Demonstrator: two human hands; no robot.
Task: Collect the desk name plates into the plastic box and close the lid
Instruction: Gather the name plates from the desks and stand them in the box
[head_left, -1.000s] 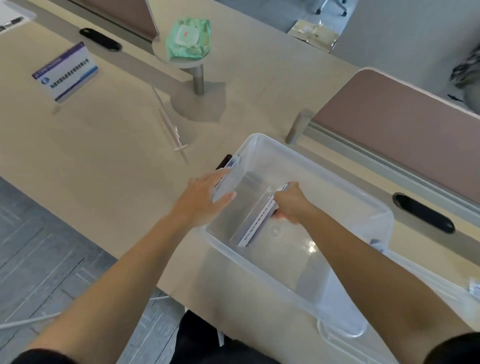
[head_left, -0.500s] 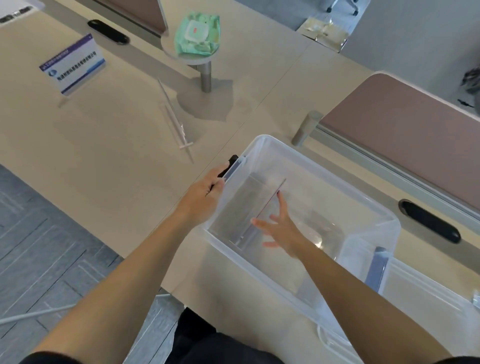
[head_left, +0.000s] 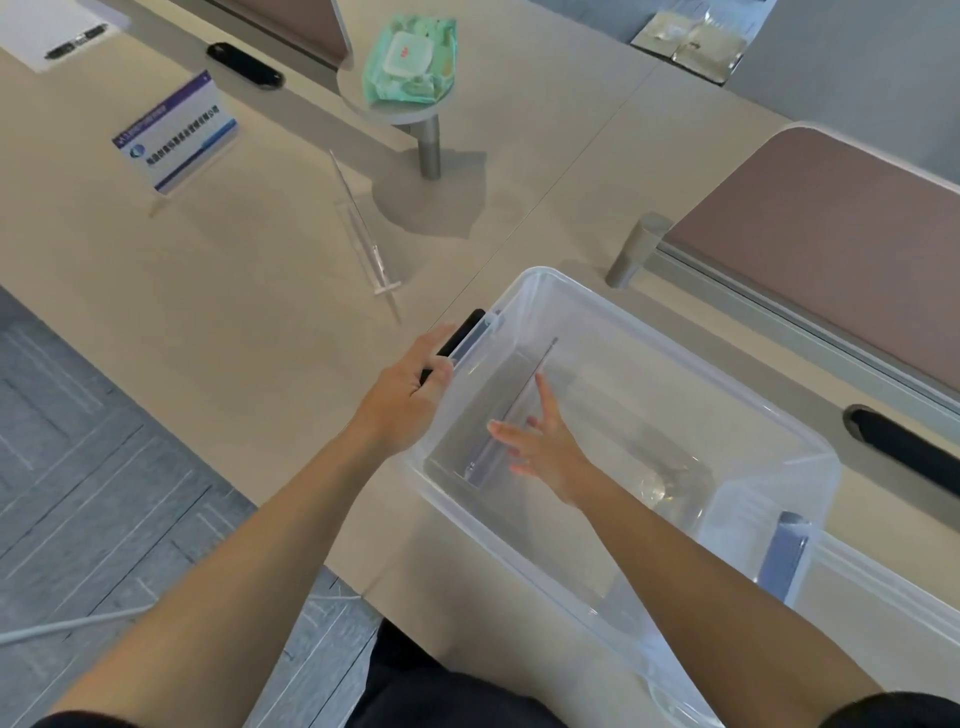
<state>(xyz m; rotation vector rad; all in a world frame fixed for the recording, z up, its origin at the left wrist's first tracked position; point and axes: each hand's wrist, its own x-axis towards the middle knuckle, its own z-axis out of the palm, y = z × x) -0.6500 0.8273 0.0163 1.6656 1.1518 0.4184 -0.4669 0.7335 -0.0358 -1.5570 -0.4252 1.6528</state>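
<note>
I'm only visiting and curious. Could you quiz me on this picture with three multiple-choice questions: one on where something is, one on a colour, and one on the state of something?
1. Where is the name plate beside the right hand?
A. On the floor
B. Inside the plastic box
C. On a chair

2. What colour is the pack on the round stand?
A. Red
B. Black
C. Green

3. How is the right hand?
A. Open, with its fingers spread
B. Clenched in a fist
C. Gripping a pen

Answers:
1 B, the plate lies on the bottom of the box.
2 C, its wrapper is pale green.
3 A, the fingers are straight and hold nothing.
</note>
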